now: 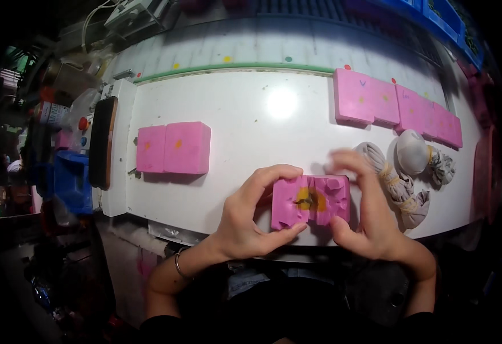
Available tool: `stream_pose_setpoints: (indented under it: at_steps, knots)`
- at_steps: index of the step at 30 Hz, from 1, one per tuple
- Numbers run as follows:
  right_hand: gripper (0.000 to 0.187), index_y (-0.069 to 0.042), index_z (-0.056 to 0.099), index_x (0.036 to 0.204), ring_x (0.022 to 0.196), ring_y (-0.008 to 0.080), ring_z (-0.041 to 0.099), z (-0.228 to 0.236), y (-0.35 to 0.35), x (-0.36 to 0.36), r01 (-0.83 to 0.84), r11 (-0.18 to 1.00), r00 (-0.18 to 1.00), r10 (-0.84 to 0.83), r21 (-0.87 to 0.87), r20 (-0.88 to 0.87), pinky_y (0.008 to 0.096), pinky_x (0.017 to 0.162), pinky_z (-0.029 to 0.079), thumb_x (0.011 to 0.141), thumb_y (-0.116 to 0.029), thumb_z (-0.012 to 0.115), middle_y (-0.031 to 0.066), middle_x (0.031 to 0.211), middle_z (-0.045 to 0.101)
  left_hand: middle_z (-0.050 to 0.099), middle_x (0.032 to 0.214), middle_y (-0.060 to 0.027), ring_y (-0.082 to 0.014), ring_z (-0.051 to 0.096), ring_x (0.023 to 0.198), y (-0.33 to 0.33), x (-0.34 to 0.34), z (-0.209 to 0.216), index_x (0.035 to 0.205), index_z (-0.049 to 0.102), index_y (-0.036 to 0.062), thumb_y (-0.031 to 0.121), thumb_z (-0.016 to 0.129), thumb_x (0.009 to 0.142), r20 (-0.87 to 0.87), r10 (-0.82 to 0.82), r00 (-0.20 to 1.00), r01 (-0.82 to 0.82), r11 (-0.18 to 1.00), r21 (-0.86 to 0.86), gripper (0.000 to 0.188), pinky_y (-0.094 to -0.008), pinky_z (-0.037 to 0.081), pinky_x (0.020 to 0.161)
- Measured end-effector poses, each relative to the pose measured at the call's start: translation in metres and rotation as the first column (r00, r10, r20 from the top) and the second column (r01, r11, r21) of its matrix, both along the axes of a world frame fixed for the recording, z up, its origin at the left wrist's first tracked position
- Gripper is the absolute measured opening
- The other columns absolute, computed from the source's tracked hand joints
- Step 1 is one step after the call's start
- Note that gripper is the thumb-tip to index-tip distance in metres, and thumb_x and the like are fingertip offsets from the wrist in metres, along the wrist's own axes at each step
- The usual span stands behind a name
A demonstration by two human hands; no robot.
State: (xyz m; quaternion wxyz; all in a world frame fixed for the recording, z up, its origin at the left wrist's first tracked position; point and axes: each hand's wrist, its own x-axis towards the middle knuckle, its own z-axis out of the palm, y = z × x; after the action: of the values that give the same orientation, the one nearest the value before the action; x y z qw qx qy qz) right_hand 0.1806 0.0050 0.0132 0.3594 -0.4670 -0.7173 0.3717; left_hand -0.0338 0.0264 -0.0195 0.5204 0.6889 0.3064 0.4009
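A pink block, apparently a soft two-part mold (284,202), lies spread open between my hands above the front of the white table. Yellow patches surround a dark hollow at its middle, and knobs and notches line its inner faces. My left hand (248,215) grips the left half, fingers at the far edge and thumb at the near edge. My right hand (371,215) curves around the right half. Its thumb touches the near corner, while its raised fingers blur beyond the far edge. Whether those fingers grip the mold cannot be made out.
Two pink blocks (188,148) sit side by side at left, near a phone (103,143). More pink blocks (360,94) form a row at back right. Tied cloth pouches (412,152) lie right of my right hand. A green strip (234,67) edges the table's back.
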Motion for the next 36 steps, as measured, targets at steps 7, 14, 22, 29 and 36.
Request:
stream_pose_setpoints:
  at_steps: [7, 14, 22, 29, 36]
  knots:
    - [0.054, 0.003, 0.048, 0.118, 0.079, 0.0291, 0.056, -0.027, 0.010, -0.003, -0.172, 0.831, 0.976, 0.216, 0.529, -0.023, 0.0324, 0.068, 0.049, 0.065, 0.012, 0.056, 0.0255, 0.114, 0.051, 0.047, 0.121, -0.0122, -0.0215, 0.056, 0.111, -0.002, -0.011, 0.007, 0.126, 0.047, 0.0002, -0.002, 0.077, 0.067, -0.149, 0.089, 0.985, -0.083, 0.996, 0.044, 0.066, -0.0316, 0.055, 0.089]
    - [0.074, 0.005, 0.044, 0.130, 0.078, 0.0256, 0.047, 0.007, 0.008, -0.020, -0.164, 0.969, 0.929, 0.089, 0.185, 0.358, 0.0341, 0.075, 0.043, 0.065, -0.010, 0.073, 0.0134, 0.111, 0.056, 0.038, 0.123, -0.0103, -0.0226, 0.052, 0.115, -0.009, -0.016, 0.003, 0.127, 0.043, 0.0003, -0.005, 0.072, 0.073, 0.099, 0.064, 0.993, -0.023, 0.927, -0.374, 0.062, -0.0268, 0.057, 0.085]
    - [0.073, -0.001, 0.054, 0.123, 0.076, 0.0232, 0.048, -0.007, 0.005, -0.015, -0.148, 0.959, 0.912, 0.039, 0.241, 0.408, 0.0319, 0.071, 0.041, 0.057, -0.018, 0.079, 0.0080, 0.112, 0.060, 0.035, 0.126, -0.0114, -0.0230, 0.050, 0.117, -0.010, -0.017, 0.002, 0.130, 0.039, 0.0002, -0.008, 0.069, 0.075, 0.152, 0.063, 0.986, 0.002, 0.919, -0.395, 0.063, -0.0265, 0.055, 0.088]
    - [0.069, 0.000, 0.055, 0.120, 0.079, 0.0196, 0.054, -0.016, -0.001, -0.013, -0.143, 0.926, 0.928, 0.003, 0.350, 0.372, 0.0290, 0.072, 0.038, 0.057, -0.018, 0.079, 0.0098, 0.116, 0.061, 0.038, 0.124, -0.0110, -0.0221, 0.052, 0.115, -0.011, -0.017, 0.000, 0.130, 0.037, -0.0018, -0.009, 0.068, 0.076, 0.196, 0.076, 0.978, 0.011, 0.914, -0.406, 0.063, -0.0254, 0.055, 0.088]
    - [0.066, -0.001, 0.057, 0.118, 0.079, 0.0183, 0.056, -0.019, 0.001, -0.012, -0.137, 0.912, 0.936, -0.009, 0.387, 0.353, 0.0270, 0.073, 0.036, 0.059, -0.018, 0.079, 0.0102, 0.113, 0.063, 0.039, 0.123, -0.0108, -0.0212, 0.055, 0.112, -0.008, -0.021, 0.000, 0.132, 0.036, -0.0012, -0.009, 0.067, 0.077, 0.233, 0.045, 0.971, 0.065, 0.895, -0.442, 0.064, -0.0241, 0.055, 0.086]
